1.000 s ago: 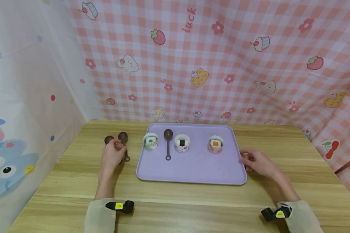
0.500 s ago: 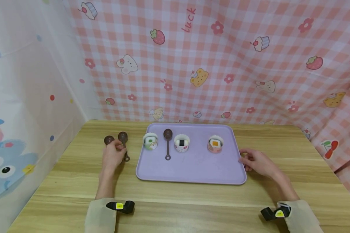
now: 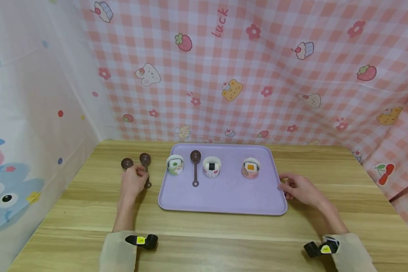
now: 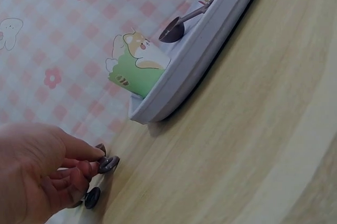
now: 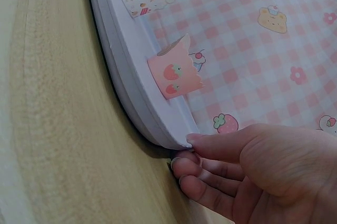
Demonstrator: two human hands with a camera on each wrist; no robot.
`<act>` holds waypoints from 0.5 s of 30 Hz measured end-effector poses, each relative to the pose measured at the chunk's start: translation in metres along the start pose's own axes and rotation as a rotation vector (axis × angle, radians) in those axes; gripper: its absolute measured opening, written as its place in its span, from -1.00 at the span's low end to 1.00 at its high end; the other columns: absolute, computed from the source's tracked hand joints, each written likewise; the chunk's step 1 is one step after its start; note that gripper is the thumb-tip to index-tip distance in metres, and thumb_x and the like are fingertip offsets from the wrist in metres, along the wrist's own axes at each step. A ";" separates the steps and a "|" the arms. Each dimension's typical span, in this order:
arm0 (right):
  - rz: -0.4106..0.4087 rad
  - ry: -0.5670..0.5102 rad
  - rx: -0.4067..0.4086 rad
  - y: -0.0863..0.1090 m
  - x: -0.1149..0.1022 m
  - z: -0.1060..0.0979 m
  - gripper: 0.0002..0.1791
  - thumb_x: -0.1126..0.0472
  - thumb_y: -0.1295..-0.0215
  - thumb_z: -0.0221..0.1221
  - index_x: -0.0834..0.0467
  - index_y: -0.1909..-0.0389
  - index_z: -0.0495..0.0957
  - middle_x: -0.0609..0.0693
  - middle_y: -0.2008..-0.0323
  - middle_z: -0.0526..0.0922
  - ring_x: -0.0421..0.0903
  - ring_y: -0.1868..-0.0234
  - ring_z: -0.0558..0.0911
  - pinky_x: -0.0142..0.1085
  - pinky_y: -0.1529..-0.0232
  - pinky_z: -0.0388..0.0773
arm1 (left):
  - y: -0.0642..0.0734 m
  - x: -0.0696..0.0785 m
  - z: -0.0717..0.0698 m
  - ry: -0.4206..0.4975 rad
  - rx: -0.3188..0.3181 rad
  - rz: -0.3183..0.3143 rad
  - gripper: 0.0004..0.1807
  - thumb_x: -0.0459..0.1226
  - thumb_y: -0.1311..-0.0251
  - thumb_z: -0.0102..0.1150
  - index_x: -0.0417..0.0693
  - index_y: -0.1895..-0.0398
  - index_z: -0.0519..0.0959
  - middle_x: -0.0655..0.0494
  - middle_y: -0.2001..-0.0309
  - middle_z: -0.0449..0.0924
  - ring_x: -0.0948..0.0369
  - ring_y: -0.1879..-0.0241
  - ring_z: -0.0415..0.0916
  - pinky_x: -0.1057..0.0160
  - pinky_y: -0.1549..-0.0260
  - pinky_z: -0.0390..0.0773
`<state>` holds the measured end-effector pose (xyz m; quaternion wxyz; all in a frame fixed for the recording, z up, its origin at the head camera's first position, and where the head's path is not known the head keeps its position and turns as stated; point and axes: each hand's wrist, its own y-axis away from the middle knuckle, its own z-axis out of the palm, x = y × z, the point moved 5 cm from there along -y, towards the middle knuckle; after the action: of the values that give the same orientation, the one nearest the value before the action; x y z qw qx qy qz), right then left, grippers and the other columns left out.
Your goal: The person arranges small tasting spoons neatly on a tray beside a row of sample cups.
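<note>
On the light wooden table (image 3: 224, 234), in the head view, a flat lilac plastic tray (image 3: 224, 196) holds three small paper cups of toy sushi: a green-patterned one (image 3: 175, 165), a white one (image 3: 212, 167) and a pink one (image 3: 251, 168). A dark brown plastic spoon (image 3: 195, 166) lies on the tray between the green and white cups. Left of the tray, the left hand (image 3: 133, 182) rests over two more brown spoons (image 3: 144, 166), fingers curled onto the handle of the nearer one; their round bowls show beyond the fingertips. The right hand (image 3: 300, 190) sits at the tray's right edge, fingers touching the rim.

In the left wrist view, the left hand (image 4: 39, 174) pinches the spoon handles (image 4: 108, 163) between thumb and bent fingers, low against the table. The tray (image 4: 205, 50) stands a little apart, with the green cup (image 4: 139, 74) and the spoon on it (image 4: 176, 28) behind its rim.

In the right wrist view, the right hand (image 5: 253, 174) has its thumb on the tray's corner (image 5: 158, 124) and curled fingers tucked beneath the edge, a light grip. The pink cup (image 5: 175, 74) stands just inside the rim.
</note>
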<state>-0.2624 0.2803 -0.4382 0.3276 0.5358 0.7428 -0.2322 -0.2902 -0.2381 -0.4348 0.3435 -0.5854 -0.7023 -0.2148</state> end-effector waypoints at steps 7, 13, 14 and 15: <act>0.008 0.000 0.000 0.000 0.000 0.000 -0.60 0.35 -0.43 0.17 0.50 -0.17 0.42 -0.01 0.56 0.55 -0.14 0.54 0.55 -0.33 0.50 0.55 | -0.001 -0.001 0.002 -0.005 0.002 0.004 -0.71 -0.42 -0.25 0.20 -0.47 0.03 0.60 -0.29 0.23 0.68 -0.09 0.24 0.65 0.08 0.22 0.64; 0.018 0.008 -0.001 -0.001 0.000 0.000 -0.59 0.33 -0.44 0.18 0.49 -0.19 0.42 -0.02 0.55 0.55 -0.13 0.53 0.56 -0.33 0.50 0.55 | -0.001 -0.002 0.002 -0.020 0.021 0.035 -0.76 -0.42 -0.23 0.19 -0.46 0.11 0.63 -0.26 0.28 0.69 -0.09 0.24 0.65 0.05 0.17 0.62; 0.020 0.009 -0.001 -0.001 0.000 0.000 -0.58 0.33 -0.44 0.18 0.49 -0.19 0.42 -0.02 0.55 0.55 -0.13 0.53 0.56 -0.33 0.50 0.56 | -0.001 -0.002 0.002 -0.022 0.025 0.040 -0.76 -0.42 -0.23 0.19 -0.46 0.13 0.64 -0.25 0.29 0.69 -0.09 0.24 0.65 0.04 0.17 0.61; 0.021 0.008 -0.002 -0.001 0.000 0.000 -0.58 0.32 -0.44 0.18 0.49 -0.19 0.42 -0.02 0.55 0.56 -0.13 0.53 0.56 -0.33 0.50 0.56 | -0.002 -0.002 0.002 -0.023 0.026 0.043 -0.77 -0.42 -0.22 0.19 -0.46 0.14 0.64 -0.25 0.29 0.69 -0.09 0.25 0.64 0.04 0.17 0.61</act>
<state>-0.2630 0.2802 -0.4388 0.3275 0.5442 0.7387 -0.2259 -0.2921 -0.2382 -0.4372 0.3478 -0.5981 -0.6962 -0.1916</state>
